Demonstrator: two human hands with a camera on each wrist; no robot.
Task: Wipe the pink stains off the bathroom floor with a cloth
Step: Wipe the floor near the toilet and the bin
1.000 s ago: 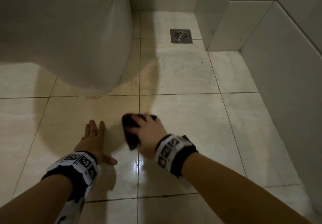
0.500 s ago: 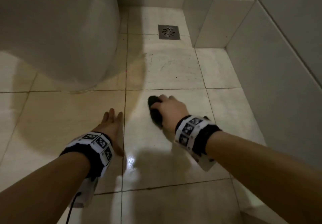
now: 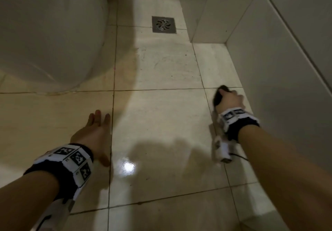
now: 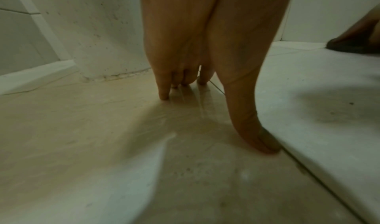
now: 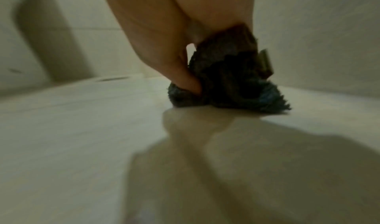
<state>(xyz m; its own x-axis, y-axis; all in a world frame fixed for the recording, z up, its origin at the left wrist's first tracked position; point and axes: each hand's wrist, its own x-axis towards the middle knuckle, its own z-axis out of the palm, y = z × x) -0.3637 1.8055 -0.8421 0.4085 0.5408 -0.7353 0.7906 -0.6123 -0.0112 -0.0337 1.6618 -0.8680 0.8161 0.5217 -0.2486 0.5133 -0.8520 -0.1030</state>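
Observation:
My right hand (image 3: 229,99) grips a bunched dark cloth (image 3: 218,96) and presses it on the beige floor tile close to the right wall. In the right wrist view the thumb digs into the dark blue-grey cloth (image 5: 230,81), whose frayed edge touches the floor. My left hand (image 3: 93,132) lies flat on the floor tile (image 3: 158,132), fingers straight, beside a grout line. Its fingertips (image 4: 164,96) touch the tile in the left wrist view. A faint pink speck (image 3: 114,68) shows on the grout near the toilet base.
A white toilet base (image 3: 50,33) fills the upper left. A square metal floor drain (image 3: 163,24) sits at the back. Tiled walls (image 3: 287,51) close off the right side, with a tiled corner box (image 3: 206,15) behind. The floor looks wet and glossy near me.
My right hand has slid the cloth from the middle grout line, near the left hand, far to the right beside the wall. The left hand stays flat on the floor.

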